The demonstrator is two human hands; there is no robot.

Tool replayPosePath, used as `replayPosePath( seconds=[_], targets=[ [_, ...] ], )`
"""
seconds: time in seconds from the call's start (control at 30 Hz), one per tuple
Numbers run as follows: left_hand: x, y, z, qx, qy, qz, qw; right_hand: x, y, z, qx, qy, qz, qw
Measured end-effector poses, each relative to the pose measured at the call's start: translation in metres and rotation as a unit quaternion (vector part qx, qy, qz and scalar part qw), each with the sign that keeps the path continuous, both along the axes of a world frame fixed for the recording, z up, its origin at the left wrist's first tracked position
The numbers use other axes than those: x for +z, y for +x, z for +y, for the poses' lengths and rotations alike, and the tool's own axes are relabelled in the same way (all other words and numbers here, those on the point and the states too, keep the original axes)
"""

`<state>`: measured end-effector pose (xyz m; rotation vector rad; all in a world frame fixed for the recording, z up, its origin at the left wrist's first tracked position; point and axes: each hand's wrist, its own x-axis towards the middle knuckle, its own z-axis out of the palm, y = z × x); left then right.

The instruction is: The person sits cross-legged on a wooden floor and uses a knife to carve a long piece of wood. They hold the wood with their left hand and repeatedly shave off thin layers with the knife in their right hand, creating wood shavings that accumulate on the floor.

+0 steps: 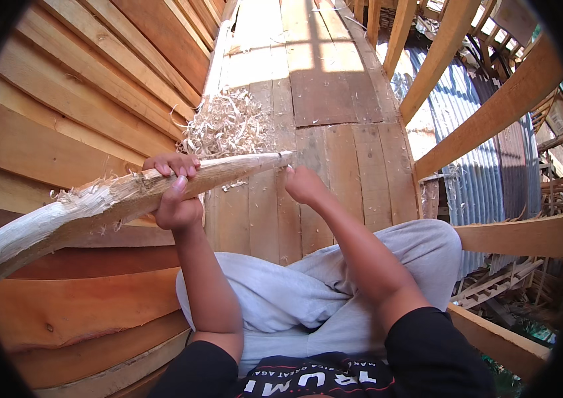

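A long, pale, tapering wooden pole (125, 200) is held aslant in front of the body, its thick end toward the left edge of the view and its narrow tip above the brown plank floor (341, 166). It is grasped near the middle by the left hand (177, 204), with the fingers (173, 163) laid over the top and the thumb pressed on the near side. The right hand (305, 184) is placed just beside the tip, its fingers apparently clenched; whether the tip is touched, or anything is enclosed in the fist, cannot be told.

Since only one hand is clearly seen to bear the pole, it could be rolled or tipped in the grip, most likely by the weight of the thick end, which is reached by neither hand. The thumb or palm could be pricked by splinters, as ragged, frayed fibres are shown along the upper side near the left hand. If the right hand were pushed hard at the thin tip, the wood could be split or the knuckles grazed.

A heap of curly, cream-coloured wood shavings (228, 126) is gathered beyond the pole; footing could be made slippery by it. The brown stacked-plank wall (76, 136) could be knocked if the pole were swung left.
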<state>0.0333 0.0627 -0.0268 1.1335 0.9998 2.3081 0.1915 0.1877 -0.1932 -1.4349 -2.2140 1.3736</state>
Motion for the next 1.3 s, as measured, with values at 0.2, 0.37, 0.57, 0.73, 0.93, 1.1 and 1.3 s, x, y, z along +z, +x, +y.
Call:
replayPosePath(
  seconds=[0.2,0.37,0.57,0.73,0.93,1.1,1.3],
  targets=[
    [-0.002,-0.004,-0.006,-0.047,0.010,0.030,0.998,0.100,-0.011,-0.026,0.064,0.025,0.036,0.997],
    [-0.003,-0.007,-0.004,-0.094,0.036,0.047,0.994,0.035,-0.001,-0.004,0.043,0.016,0.017,0.999],
    [-0.004,-0.006,-0.001,-0.071,0.033,0.030,0.996,0.032,0.004,-0.010,0.018,0.011,0.021,1.000],
    [-0.003,-0.014,-0.008,-0.071,0.026,0.049,0.996,0.058,-0.008,-0.018,0.037,0.006,0.042,0.998],
    [-0.004,-0.013,-0.007,-0.085,0.025,0.044,0.995,0.047,-0.004,-0.016,-0.006,0.023,0.028,0.999],
    [0.001,-0.012,-0.009,-0.050,0.014,0.053,0.997,0.065,-0.012,-0.023,0.027,-0.016,0.052,0.998],
    [-0.003,-0.010,-0.009,-0.087,0.027,0.059,0.994,0.042,-0.006,-0.014,0.021,-0.019,0.033,0.999]
  ],
)
